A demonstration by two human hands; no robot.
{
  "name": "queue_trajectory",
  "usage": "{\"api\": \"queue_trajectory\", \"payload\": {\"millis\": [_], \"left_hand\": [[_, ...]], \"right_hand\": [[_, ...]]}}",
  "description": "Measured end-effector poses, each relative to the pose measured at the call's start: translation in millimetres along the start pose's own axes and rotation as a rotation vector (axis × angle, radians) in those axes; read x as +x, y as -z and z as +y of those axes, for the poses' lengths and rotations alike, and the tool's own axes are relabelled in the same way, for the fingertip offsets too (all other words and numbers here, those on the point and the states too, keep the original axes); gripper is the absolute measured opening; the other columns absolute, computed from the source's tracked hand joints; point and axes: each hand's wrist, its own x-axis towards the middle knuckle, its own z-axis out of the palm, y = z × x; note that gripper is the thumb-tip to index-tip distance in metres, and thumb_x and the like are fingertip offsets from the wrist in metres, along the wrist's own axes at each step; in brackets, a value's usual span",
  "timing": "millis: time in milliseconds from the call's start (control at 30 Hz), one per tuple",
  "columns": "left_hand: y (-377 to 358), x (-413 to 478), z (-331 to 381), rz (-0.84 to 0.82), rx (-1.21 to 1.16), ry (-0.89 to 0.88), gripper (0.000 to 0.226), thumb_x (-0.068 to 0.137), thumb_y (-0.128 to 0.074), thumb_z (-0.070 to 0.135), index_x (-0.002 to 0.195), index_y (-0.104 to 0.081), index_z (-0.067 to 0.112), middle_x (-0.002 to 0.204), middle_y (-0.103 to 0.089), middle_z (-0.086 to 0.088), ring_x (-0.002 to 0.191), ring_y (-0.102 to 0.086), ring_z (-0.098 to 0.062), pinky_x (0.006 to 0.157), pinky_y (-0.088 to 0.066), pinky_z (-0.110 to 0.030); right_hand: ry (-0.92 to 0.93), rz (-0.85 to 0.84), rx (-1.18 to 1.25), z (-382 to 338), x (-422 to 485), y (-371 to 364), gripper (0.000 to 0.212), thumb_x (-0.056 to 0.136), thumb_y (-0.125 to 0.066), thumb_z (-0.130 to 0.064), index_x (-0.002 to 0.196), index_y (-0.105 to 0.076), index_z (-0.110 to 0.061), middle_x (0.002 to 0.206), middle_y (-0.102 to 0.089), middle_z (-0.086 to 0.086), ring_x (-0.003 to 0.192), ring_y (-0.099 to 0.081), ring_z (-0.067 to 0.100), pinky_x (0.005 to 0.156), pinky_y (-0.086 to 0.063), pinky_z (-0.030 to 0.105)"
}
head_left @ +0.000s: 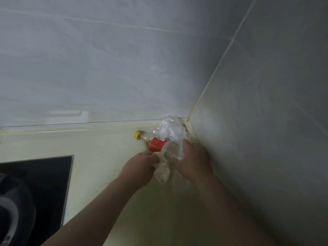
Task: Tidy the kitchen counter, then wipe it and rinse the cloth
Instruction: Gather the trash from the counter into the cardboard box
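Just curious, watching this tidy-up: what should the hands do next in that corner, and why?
Probably lift the plastic bags away from the yellow-capped bottle: the left hand and right hand both grip crumpled plastic bunched against it in the counter corner.

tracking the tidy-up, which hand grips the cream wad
The left hand, nearer the black hob, pinches that cream crumpled wad; the right hand grips clear crumpled plastic.
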Motion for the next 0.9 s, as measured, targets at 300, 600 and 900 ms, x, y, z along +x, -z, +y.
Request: {"api": "queue_trajectory", "payload": {"millis": [300,600,900], "left_hand": [[19.9,-18.8,-11.9,0.094,-0.028,0.044,0.025,0.083,-0.064,0.015,0.105,-0.070,0.024,0.094,-0.063,0.003,0.087,-0.062,-0.021,0.072,-0.049,-0.032],[35.8,-48.4,-25.2,0.233,-0.054,0.078,0.022,0.077,-0.076,0.015,0.096,-0.071,0.025,0.079,-0.052,0.018,0.070,-0.055,-0.012,0.059,-0.038,-0.022],[51.3,-103.9,-20.0,0.295,-0.120,0.173,0.018,0.082,-0.075,0.021,0.095,-0.070,0.032,0.074,-0.057,0.014,0.067,-0.055,-0.003,0.059,-0.038,-0.015]], "right_hand": [[0.031,-0.045,0.025,0.0,1.5,-19.8,0.056,0.077,-0.060,-0.066,0.119,-0.052,-0.029,0.104,-0.065,0.000,0.094,-0.062,0.027,0.078,-0.053,0.036],[-0.013,-0.002,0.149,-0.2,-18.4,-5.7,0.049,0.072,-0.059,-0.072,0.095,-0.052,-0.029,0.083,-0.060,-0.008,0.075,-0.060,0.018,0.061,-0.048,0.030],[-0.018,-0.026,0.333,-12.3,-67.0,33.9,0.031,0.069,-0.070,-0.045,0.086,-0.047,-0.032,0.078,-0.057,-0.009,0.071,-0.057,0.011,0.056,-0.039,0.026]]}}
